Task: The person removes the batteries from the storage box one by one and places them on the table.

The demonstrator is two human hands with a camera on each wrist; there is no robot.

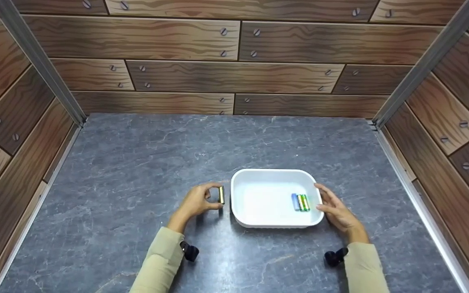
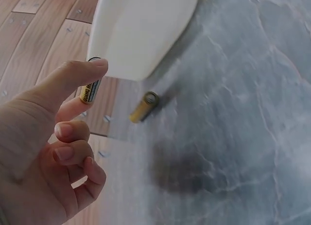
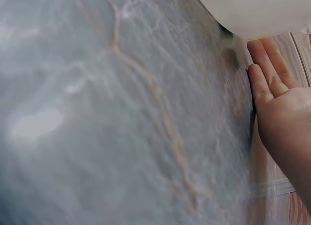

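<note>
Between the thumb and index finger of my left hand (image 1: 196, 201) I pinch a gold-coloured battery (image 1: 221, 195), just off the left side of a white plastic basin (image 1: 275, 224). The left wrist view shows the pinched battery (image 2: 91, 89) with printed lettering. Beyond it, a second gold battery (image 2: 145, 107) appears on the table near the basin. My right hand (image 1: 338, 211) touches the basin's right rim with thumb and index finger spread; its other fingers (image 3: 262, 72) lie straight beside the outer wall. Inside the basin, a blue battery (image 1: 295, 202) lies beside green-and-gold batteries (image 1: 303, 202).
The grey marbled tabletop (image 1: 157, 154) extends around the basin. Wood-patterned panels (image 1: 234, 77) enclose the back and both sides, with metal strips (image 1: 426, 215) along the edges. A black wrist camera (image 1: 190, 251) sits at the left cuff, another (image 1: 334, 257) at the right.
</note>
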